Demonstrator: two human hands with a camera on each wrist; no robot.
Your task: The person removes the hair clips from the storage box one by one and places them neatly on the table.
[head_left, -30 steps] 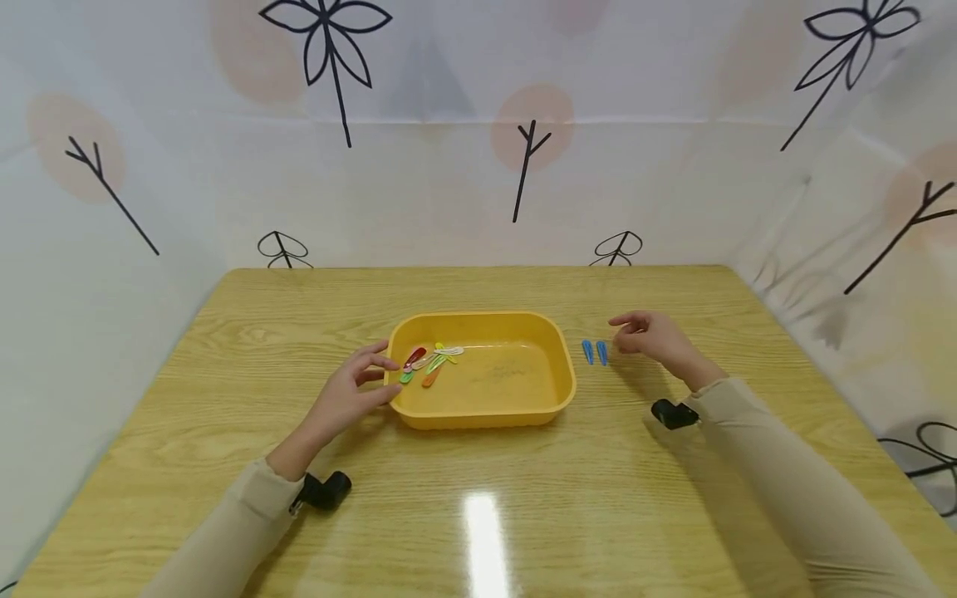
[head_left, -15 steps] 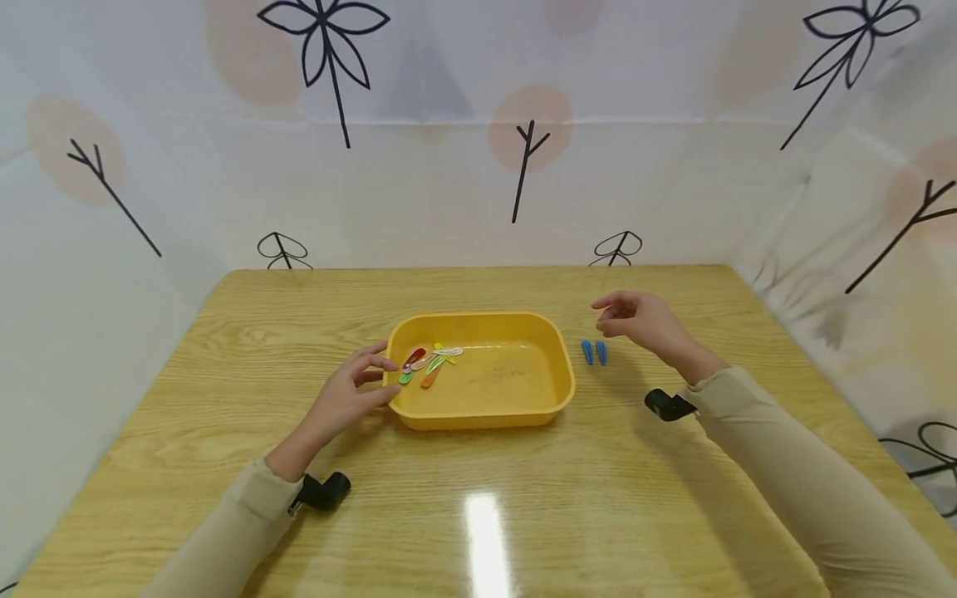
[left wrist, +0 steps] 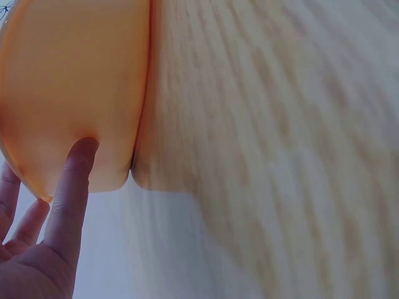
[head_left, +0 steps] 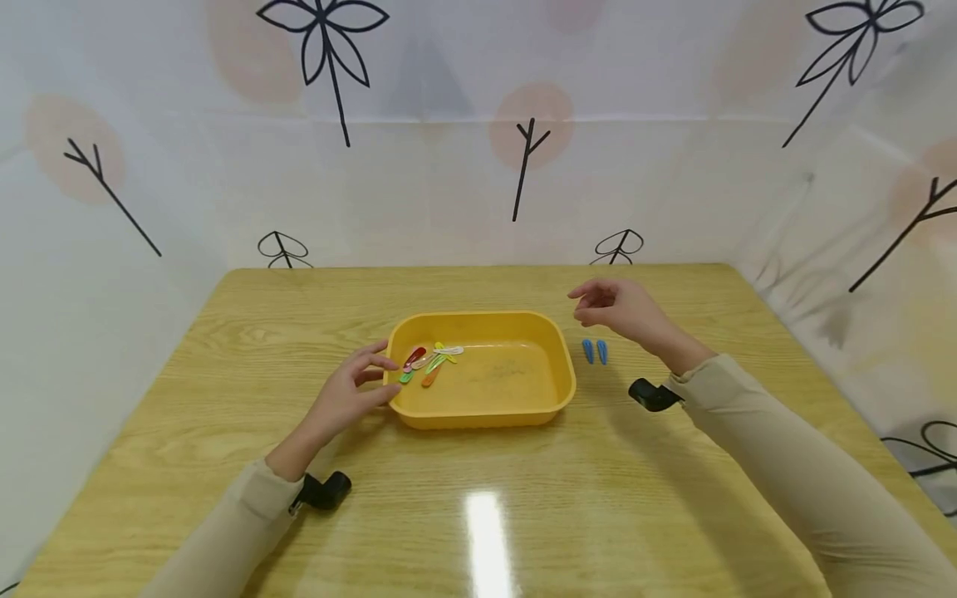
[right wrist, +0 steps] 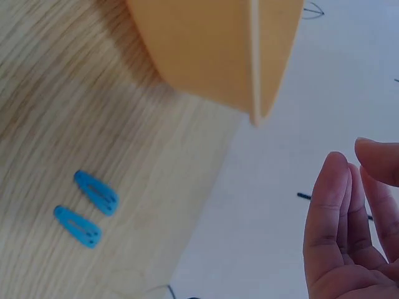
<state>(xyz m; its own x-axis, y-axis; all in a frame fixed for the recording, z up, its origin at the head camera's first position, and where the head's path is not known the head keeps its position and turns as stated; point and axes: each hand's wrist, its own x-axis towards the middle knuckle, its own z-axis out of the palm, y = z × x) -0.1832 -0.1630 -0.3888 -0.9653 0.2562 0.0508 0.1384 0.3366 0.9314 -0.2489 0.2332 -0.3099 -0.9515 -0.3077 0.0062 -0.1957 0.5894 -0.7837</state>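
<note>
A yellow plastic tray (head_left: 516,390) sits mid-table with several coloured hair clips (head_left: 434,362) at its left end: red, white, green, orange and others. My left hand (head_left: 357,387) rests at the tray's left side, fingers spread along the rim. In the left wrist view its thumb (left wrist: 68,199) lies straight against the tray's outer wall (left wrist: 75,81). Two blue hair clips (head_left: 595,352) lie side by side on the table right of the tray. My right hand (head_left: 619,311) is raised behind them, near the tray's back right corner, fingers loosely bent with nothing visible between thumb and fingertips.
The wooden table (head_left: 419,515) reaches back to a white cloth (head_left: 449,191) printed with flowers and twigs. Black wrist cameras (head_left: 326,491) stick out from both sleeves.
My right hand has moved left and away from me, from beside the blue hair clips to behind them. The left hand and the tray have stayed in place.
</note>
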